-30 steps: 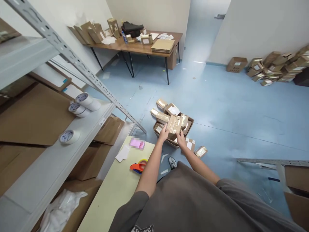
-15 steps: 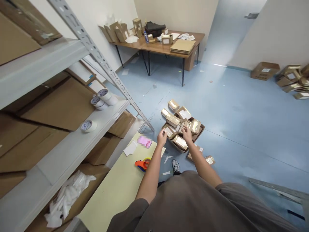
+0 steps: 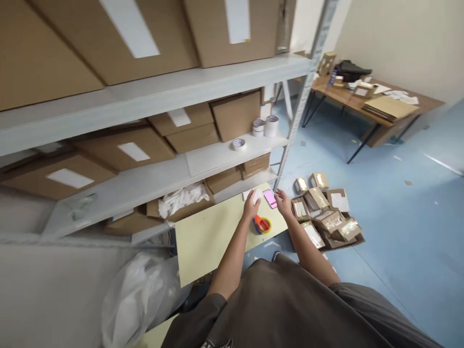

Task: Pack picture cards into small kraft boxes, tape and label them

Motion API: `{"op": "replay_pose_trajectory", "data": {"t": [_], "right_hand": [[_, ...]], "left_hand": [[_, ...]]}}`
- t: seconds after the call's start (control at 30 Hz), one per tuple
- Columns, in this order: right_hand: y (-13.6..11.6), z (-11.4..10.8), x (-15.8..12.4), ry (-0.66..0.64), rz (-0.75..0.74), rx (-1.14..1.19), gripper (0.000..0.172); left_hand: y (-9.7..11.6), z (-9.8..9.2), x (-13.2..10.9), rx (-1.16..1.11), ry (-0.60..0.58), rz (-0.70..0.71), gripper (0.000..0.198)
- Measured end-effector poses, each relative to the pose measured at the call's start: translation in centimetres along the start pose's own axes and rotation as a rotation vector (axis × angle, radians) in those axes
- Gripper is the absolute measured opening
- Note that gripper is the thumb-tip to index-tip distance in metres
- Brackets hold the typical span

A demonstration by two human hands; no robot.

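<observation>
My left hand [image 3: 251, 206] reaches over the far end of the pale yellow table [image 3: 213, 234], and its fingers close on a white paper slip [image 3: 256, 195]. My right hand [image 3: 283, 203] hovers beside it with loosely spread fingers, and its fingertips are at the edge of a pink phone-like object [image 3: 269, 198] lying on the table. An orange tape dispenser [image 3: 261, 224] lies on the table just below both hands. Small taped cardboard boxes [image 3: 322, 217] sit in a pile on the blue floor to the right of my right hand.
A grey metal shelf rack [image 3: 224, 157] holds flat cardboard boxes, tape rolls [image 3: 264, 126] and crumpled white plastic [image 3: 181, 198]. A white plastic bag [image 3: 137, 295] sits at lower left. A wooden table [image 3: 377, 104] with clutter stands at the back right.
My view swung left from the floor pile to the shelf and table. Both hands let go of the taped box and moved from the pile to the paper and pink object.
</observation>
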State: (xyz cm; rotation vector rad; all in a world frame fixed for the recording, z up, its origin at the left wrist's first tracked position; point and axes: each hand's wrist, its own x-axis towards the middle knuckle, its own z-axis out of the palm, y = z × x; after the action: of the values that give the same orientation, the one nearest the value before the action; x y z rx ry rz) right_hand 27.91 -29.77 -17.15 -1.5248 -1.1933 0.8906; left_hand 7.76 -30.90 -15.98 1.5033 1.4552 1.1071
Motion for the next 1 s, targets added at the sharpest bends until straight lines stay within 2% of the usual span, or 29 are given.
{"op": "replay_pose_trajectory", "data": {"t": [0.13, 0.23, 0.33, 0.4, 0.47, 0.53, 0.7, 0.8, 0.9, 1.0], "right_hand": [[-3.9, 7.3, -2.8, -0.147, -0.088, -0.051, 0.059], [-6.2, 11.3, -4.8, -0.227, -0.157, -0.111, 0.055], [-7.2, 13.5, -6.4, -0.279, -0.250, -0.189, 0.055], [-6.9, 13.8, -7.3, -0.299, -0.295, -0.255, 0.057], [-6.0, 13.4, -8.1, -0.308, -0.305, -0.333, 0.058], [-4.5, 12.3, -8.9, -0.309, -0.280, -0.413, 0.058], [0.5, 8.5, -10.4, -0.319, -0.144, -0.555, 0.060], [3.5, 7.0, -10.9, -0.332, -0.069, -0.617, 0.058], [5.9, 6.7, -11.2, -0.377, 0.000, -0.683, 0.049], [7.8, 7.4, -11.5, -0.429, 0.054, -0.736, 0.037]], "left_hand": [[-2.6, -8.7, -2.7, -0.043, 0.115, -0.076, 0.053], [-4.3, -14.4, -4.6, -0.073, 0.221, -0.111, 0.050], [-6.0, -18.0, -6.0, -0.077, 0.288, -0.133, 0.049], [-7.2, -18.8, -6.7, -0.084, 0.296, -0.144, 0.049], [-8.3, -18.4, -7.4, -0.099, 0.283, -0.169, 0.048], [-9.2, -16.9, -8.1, -0.113, 0.249, -0.210, 0.048], [-10.4, -11.5, -9.9, -0.123, 0.155, -0.296, 0.047], [-10.9, -8.3, -10.5, -0.126, 0.122, -0.331, 0.047], [-11.5, -5.5, -11.0, -0.128, 0.111, -0.384, 0.048], [-12.1, -3.4, -11.4, -0.089, 0.106, -0.424, 0.047]]}}
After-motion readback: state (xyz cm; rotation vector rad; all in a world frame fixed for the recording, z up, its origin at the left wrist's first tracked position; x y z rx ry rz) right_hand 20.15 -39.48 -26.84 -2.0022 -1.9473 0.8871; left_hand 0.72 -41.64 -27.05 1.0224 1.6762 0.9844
